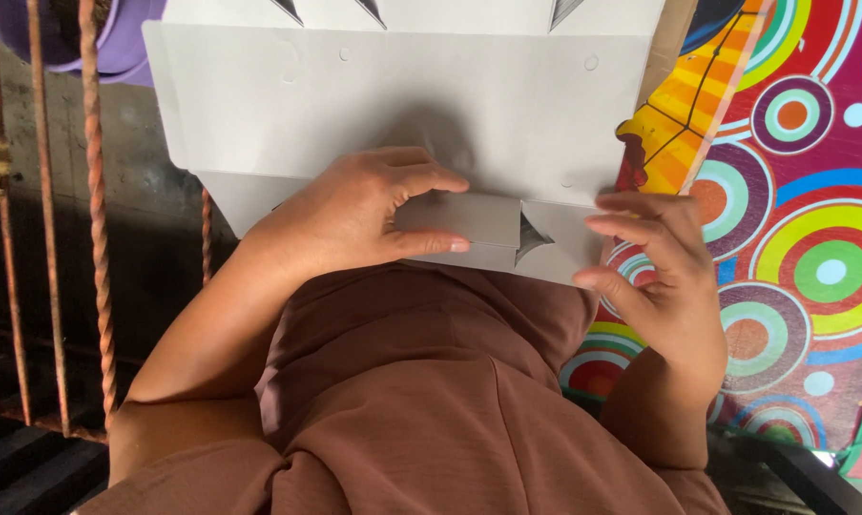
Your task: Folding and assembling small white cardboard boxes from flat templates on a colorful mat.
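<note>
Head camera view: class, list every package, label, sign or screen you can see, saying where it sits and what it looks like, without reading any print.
Flat grey cardboard box blank: a package not yet folded up, top middle, over the person's lap; pale grey, with flaps, small round holes and cut notches.
Left hand: pinches a folded flap at the blank's lower edge.
Right hand: touches the blank's lower right corner.
No labels, signs or screens show.

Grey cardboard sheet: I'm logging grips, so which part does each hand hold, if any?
Left hand pinches the folded flap at the grey cardboard sheet's near edge. Right hand touches the right edge; grip unclear.
</note>
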